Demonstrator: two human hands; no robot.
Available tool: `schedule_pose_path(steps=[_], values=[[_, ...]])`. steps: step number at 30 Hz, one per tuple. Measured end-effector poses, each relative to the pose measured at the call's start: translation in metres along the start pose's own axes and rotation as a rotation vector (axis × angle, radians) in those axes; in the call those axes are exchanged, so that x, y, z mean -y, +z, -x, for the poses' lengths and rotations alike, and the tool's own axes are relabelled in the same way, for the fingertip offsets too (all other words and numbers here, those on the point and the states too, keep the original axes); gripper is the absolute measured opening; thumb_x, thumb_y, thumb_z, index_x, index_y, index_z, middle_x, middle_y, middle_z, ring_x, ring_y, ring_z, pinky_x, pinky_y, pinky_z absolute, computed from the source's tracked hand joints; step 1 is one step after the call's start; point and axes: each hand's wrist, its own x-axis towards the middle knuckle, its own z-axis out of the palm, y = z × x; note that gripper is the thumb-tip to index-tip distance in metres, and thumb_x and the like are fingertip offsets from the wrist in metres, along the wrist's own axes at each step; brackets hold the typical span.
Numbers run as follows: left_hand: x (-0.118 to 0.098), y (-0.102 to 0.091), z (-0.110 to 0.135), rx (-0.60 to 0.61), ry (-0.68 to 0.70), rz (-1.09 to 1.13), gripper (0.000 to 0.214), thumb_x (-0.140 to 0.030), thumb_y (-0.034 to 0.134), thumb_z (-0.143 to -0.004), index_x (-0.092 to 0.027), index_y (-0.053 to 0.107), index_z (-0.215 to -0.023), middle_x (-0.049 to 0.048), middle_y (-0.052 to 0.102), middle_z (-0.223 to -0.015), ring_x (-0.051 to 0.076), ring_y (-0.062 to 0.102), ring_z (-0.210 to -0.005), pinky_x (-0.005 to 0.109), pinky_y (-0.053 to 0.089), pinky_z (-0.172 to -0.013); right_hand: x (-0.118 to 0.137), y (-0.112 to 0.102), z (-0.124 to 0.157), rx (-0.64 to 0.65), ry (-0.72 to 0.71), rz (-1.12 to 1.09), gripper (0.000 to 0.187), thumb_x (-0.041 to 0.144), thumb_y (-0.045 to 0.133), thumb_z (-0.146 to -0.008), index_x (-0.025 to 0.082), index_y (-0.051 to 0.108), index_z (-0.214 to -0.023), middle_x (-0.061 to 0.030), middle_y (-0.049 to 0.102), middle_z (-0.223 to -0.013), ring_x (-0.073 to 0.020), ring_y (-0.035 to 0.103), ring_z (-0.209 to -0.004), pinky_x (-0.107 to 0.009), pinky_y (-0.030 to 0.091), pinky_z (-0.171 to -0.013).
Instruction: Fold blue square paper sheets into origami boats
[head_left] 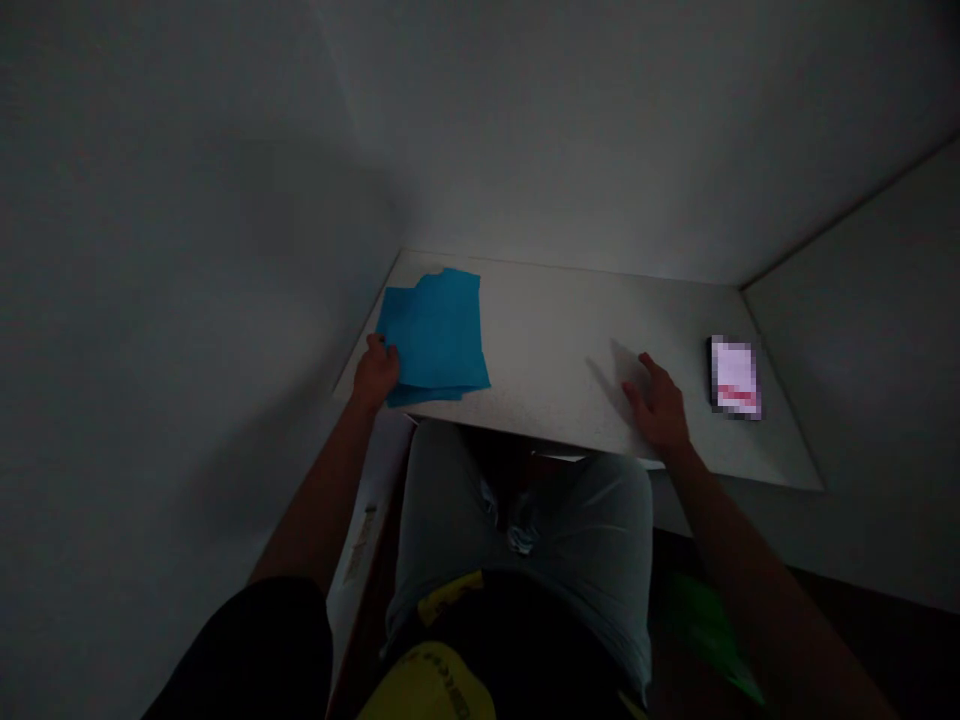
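Bare hands reach over the worktop [551, 335] from where I stand watching. At nine o'clock the left hand [377, 373] is curled at the outer edge of some blue sheets [439, 332], its thumb seeming to lie over them; whether it pinches them or only presses, I cannot tell. At four o'clock the right hand [660, 410] holds nothing, fingers loosely spread, its shadow cast toward ten o'clock on the bare surface.

Those sheets lie between nine and ten o'clock, layered unevenly: lower layers peep out along the six o'clock side, and the twelve o'clock edge is stepped. They look thin and limp, so I'd say a light touch with the thumb flat will crease them least. Fingertips ought to reach under every layer, or the upper ones may slide off the lower. A second hand, palm down near the three o'clock side of the sheets, would steady them better. I'd keep that right elbow clear of the dark-edged, blurred-out object [736, 378] at three o'clock.
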Motion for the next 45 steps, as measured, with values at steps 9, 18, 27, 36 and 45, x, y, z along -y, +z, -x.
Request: schedule_pose_path(steps=[9,18,27,36,45], values=[[-0.022,0.03,0.027,-0.067,0.388,-0.175,0.064,-0.049,0.05,-0.106,-0.014,0.05,-0.159,0.0202,0.046,-0.171,0.038,0.04,-0.161,0.055,0.033,-0.133,0.004,-0.004,-0.001,0.006,-0.007,0.079,0.076,0.067,0.045,-0.107,0.015,0.052,-0.162,-0.0245,0.064,-0.154,-0.0421,0.065,-0.139,-0.065,0.052,-0.117],[-0.012,0.058,0.018,0.046,0.412,-0.214,0.085,-0.064,0.043,-0.107,-0.011,0.034,-0.173,0.0189,0.027,-0.183,0.037,0.018,-0.172,0.055,0.014,-0.14,0.17,0.078,-0.03,0.287,-0.29,-0.106,0.062,0.053,0.023,-0.116,0.029,0.047,-0.168,-0.0088,0.052,-0.171,-0.0288,0.047,-0.16,-0.057,0.034,-0.134],[-0.007,0.065,0.018,0.015,0.454,-0.199,0.095,-0.068,0.046,-0.104,-0.005,0.027,-0.173,0.0248,0.025,-0.182,0.037,0.018,-0.172,0.057,0.012,-0.14,0.284,0.217,-0.147,0.455,-0.419,-0.104,0.061,0.049,0.027,-0.117,0.021,0.048,-0.167,-0.0083,0.042,-0.178,-0.0291,0.033,-0.168,-0.062,0.016,-0.139],[-0.008,0.067,0.023,-0.015,0.438,-0.229,0.1,-0.073,0.045,-0.103,-0.006,0.026,-0.174,0.0242,0.021,-0.183,0.038,0.017,-0.172,0.058,0.01,-0.14,0.24,0.238,-0.234,0.439,-0.361,-0.025,0.074,0.057,0.029,-0.113,0.01,0.04,-0.17,-0.0153,0.039,-0.178,-0.0368,0.029,-0.169,-0.071,-0.005,-0.137],[-0.012,0.063,0.02,0.028,0.415,-0.244,0.112,-0.084,0.046,-0.098,-0.005,0.026,-0.174,0.0257,0.017,-0.183,0.039,0.011,-0.173,0.059,0.01,-0.139,0.138,0.108,-0.098,0.2,-0.23,0.095,0.074,0.054,0.021,-0.115,0.013,0.021,-0.177,-0.0152,0.03,-0.182,-0.0311,0.022,-0.172,-0.065,0.006,-0.14]])
